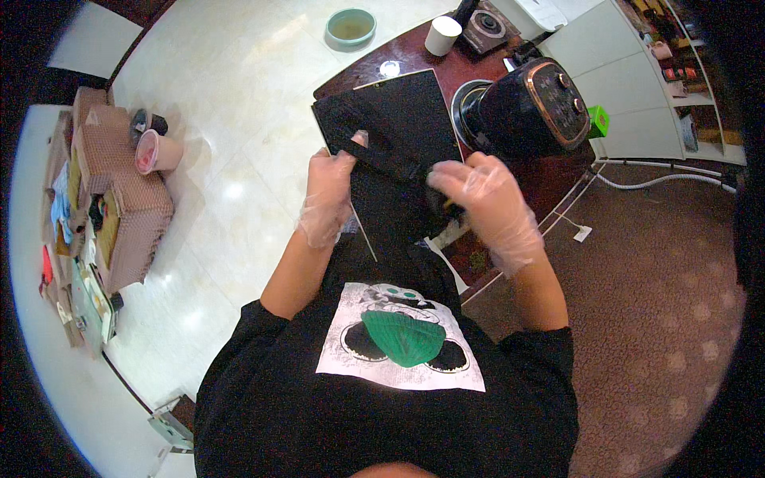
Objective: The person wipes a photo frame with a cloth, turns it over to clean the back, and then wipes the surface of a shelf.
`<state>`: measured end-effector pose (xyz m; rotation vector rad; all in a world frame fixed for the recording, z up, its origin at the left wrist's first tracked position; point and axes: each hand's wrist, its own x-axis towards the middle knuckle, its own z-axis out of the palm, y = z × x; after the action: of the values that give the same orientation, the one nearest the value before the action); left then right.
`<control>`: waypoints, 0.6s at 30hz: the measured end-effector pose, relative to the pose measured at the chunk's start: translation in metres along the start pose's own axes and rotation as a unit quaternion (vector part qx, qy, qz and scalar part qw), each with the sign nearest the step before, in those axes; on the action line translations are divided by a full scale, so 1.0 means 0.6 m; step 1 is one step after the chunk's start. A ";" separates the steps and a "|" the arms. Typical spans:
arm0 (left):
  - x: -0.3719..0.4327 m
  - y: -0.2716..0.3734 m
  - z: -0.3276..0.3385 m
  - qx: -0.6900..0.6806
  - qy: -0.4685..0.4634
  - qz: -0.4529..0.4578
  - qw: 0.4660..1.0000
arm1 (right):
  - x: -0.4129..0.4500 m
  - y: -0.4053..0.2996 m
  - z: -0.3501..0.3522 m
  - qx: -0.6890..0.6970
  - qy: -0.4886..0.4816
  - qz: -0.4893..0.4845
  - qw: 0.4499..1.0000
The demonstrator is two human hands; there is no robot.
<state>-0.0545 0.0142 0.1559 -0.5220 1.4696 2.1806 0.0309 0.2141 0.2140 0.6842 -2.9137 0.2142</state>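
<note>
Both of my hands wear clear plastic gloves. A black cloth item (394, 119), perhaps a garment, is spread over a flat board with a pale edge, and its lower part hangs towards my lap. My left hand (334, 173) grips a dark band or fold of the cloth at the board's left edge, thumb on top. At the right edge is my right hand (478, 185), its fingers bent beside the cloth and slightly blurred; whether they hold any of it cannot be told. To the right of the board stands a black air fryer (538, 110) with a copper-coloured trim.
The dark red table (412, 57) bears a white cup (443, 36) and a black boxy item (489, 27). A green basin (351, 27) lies beyond it. Cardboard boxes (143, 209) and a pink bucket (158, 152) stand left. A white hose (663, 179) runs at right.
</note>
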 end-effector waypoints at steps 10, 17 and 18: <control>-0.002 -0.014 0.000 0.024 0.004 -0.007 1.000 | 0.024 -0.012 -0.022 0.117 0.081 0.014 0.990; -0.028 -0.009 0.017 0.058 -0.041 0.027 0.997 | 0.016 -0.007 -0.001 0.107 0.028 0.009 0.994; -0.032 -0.010 0.021 0.039 -0.046 0.040 0.997 | 0.020 -0.009 -0.002 0.107 0.027 0.009 0.994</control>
<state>-0.0362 0.0250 0.1663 -0.3383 1.5425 2.1668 0.0230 0.2044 0.2178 0.6710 -2.8716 0.5461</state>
